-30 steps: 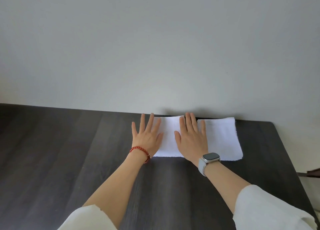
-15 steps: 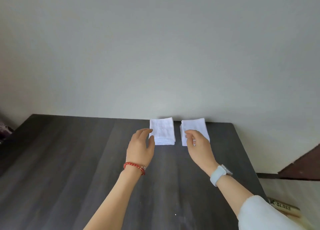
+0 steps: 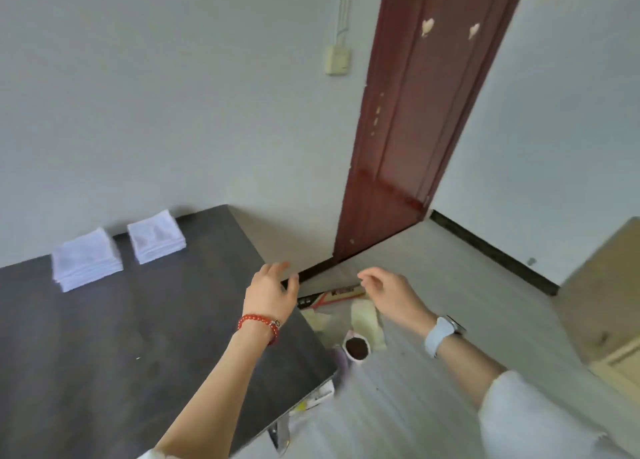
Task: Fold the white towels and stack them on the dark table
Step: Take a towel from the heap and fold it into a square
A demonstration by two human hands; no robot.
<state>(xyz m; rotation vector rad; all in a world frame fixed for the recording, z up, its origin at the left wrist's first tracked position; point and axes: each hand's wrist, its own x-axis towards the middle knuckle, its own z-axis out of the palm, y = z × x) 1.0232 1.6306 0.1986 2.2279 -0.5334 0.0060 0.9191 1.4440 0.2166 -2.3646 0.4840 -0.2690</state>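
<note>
white towels sit folded in two neat stacks, left stack (image 3: pixel 86 259) and right stack (image 3: pixel 156 237), side by side along the far edge of the dark counter (image 3: pixel 138 337), against a pale wall. left hand (image 3: pixel 273 294) and right hand (image 3: pixel 389 294) hover empty, fingers loosely spread, past the counter's right edge above grey floor (image 3: pixel 433 320), beside a red-brown door (image 3: pixel 415 112).

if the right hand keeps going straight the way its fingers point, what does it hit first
Probably nothing close: the right hand is empty, held past the dark table's right edge, fingers pointing toward the wall and red-brown door. The door base seems first in line, but depth is unclear.
</note>
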